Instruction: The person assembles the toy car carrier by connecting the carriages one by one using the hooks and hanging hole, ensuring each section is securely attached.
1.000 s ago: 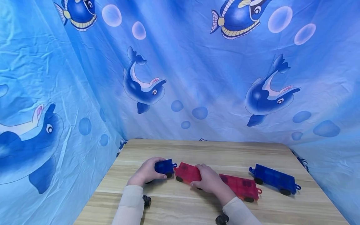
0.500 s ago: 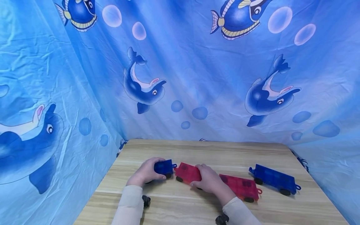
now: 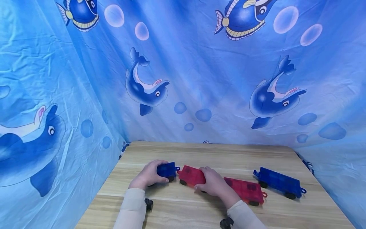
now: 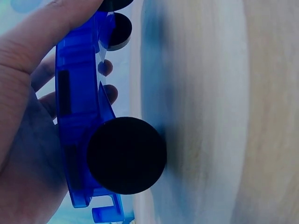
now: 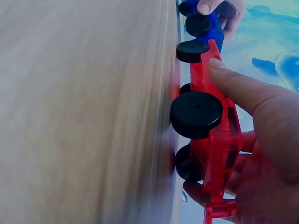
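My left hand (image 3: 147, 175) grips a blue toy train car (image 3: 167, 170) from above, thumb on its near side. In the left wrist view, the blue car (image 4: 77, 102) shows black wheels and a small hook at its lower end. Just right of it, a red toy train car (image 3: 190, 175) is held by my right hand (image 3: 213, 183). The ring on the blue car meets the left end of the red car; whether they are hooked together is too small to tell. In the right wrist view, thumb and fingers hold the red car (image 5: 219, 154) by its sides, wheels facing the tabletop.
Another red toy car (image 3: 247, 190) stands partly behind my right forearm. Farther right is a second blue toy car (image 3: 280, 182), with a hook and a ring at its ends. A blue curtain (image 3: 186, 76) with sea animals surrounds the wooden table (image 3: 177, 213).
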A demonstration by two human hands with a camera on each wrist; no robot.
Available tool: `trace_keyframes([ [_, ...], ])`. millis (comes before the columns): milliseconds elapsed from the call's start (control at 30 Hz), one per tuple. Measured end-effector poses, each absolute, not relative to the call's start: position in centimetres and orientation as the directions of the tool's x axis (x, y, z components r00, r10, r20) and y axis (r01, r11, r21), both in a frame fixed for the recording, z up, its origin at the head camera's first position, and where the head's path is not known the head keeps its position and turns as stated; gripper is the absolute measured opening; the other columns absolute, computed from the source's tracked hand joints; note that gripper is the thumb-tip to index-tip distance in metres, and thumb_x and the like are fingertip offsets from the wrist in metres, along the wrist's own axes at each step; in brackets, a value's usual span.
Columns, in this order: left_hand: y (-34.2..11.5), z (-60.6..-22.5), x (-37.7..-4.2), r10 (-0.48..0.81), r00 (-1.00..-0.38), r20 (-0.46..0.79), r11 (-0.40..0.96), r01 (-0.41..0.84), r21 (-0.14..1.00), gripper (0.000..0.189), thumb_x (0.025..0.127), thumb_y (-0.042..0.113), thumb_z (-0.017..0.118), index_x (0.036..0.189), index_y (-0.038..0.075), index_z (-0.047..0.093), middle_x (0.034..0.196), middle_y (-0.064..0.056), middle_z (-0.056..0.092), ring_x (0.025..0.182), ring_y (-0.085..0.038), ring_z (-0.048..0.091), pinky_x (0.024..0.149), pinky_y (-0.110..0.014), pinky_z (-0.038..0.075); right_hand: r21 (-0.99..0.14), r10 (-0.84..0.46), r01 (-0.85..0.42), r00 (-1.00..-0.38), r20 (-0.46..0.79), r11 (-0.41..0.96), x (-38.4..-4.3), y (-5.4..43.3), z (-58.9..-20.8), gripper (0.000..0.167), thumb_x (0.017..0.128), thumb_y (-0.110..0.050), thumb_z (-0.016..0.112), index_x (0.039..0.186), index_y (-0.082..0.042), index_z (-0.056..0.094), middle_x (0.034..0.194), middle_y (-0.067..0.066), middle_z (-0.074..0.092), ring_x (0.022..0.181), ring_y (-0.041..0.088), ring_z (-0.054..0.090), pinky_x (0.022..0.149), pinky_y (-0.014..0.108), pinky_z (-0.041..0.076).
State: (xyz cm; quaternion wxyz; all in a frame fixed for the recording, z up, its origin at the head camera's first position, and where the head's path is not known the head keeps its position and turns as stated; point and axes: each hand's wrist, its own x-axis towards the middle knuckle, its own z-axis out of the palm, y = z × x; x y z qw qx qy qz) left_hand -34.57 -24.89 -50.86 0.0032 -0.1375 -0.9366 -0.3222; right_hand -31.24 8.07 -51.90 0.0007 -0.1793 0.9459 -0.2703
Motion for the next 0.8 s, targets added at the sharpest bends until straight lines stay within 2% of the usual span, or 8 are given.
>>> trace_keyframes([
  [333,-24.87,-50.83,-34.54,0.249,-0.966,0.072,0.748,0.239,0.619,0.08,0.071,0.032,0.1,0.143,0.024,0.064,0.146,-0.007,0.059,0.131,-0.037,0.056,0.103,-0.061,0.049,-0.522,-0.342,-0.33,-0.936,0.077,0.787,-31.34,8.21,-51.86,0.086,0.08,-0.048,0.09,0.148,-0.007,0.056,0.129,0.009,0.063,0.114,0.026,0.061,0.099,0.051,0.053],
  [500,-24.91,-50.82,-34.55,0.271,-0.96,0.066,0.764,0.256,0.592,0.079,0.069,0.031,0.101,0.139,0.024,0.066,0.14,-0.006,0.062,0.126,-0.035,0.059,0.102,-0.06,0.05,-0.535,-0.351,-0.333,-0.934,0.071,0.777,-31.44,8.46,-51.9,0.086,0.081,-0.048,0.09,0.149,-0.007,0.055,0.134,0.01,0.062,0.12,0.029,0.059,0.1,0.053,0.052],
  [800,-24.72,-50.61,-34.37,0.269,-0.961,0.059,0.779,0.253,0.574,0.079,0.069,0.031,0.101,0.14,0.024,0.066,0.141,-0.008,0.062,0.128,-0.037,0.057,0.103,-0.061,0.049,-0.539,-0.363,-0.339,-0.929,0.064,0.771,-31.67,8.66,-51.86,0.085,0.08,-0.047,0.09,0.148,-0.007,0.056,0.133,0.009,0.061,0.118,0.028,0.059,0.098,0.053,0.053],
])
